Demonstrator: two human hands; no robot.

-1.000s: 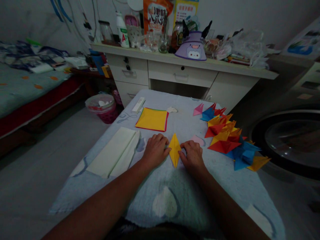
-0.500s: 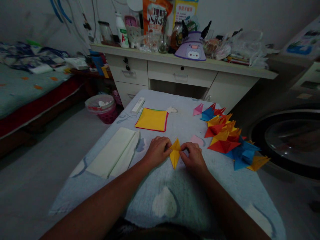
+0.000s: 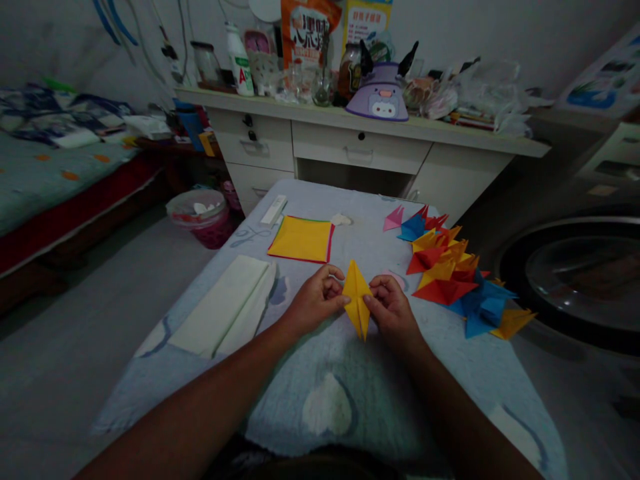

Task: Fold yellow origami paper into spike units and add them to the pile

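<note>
Cream at the left: a folded sheet lies on your tabletop, the yellow-topped paper stack beyond it, then your left hand, fingers loosely curled, thumb at one corner of the yellow diamond. It's gone from a short kite to a long diamond, lower end split in two, so those points look free to work! Your half-curled right hand pinches the opposite corner, folded paper pieces crowding beyond.
</note>
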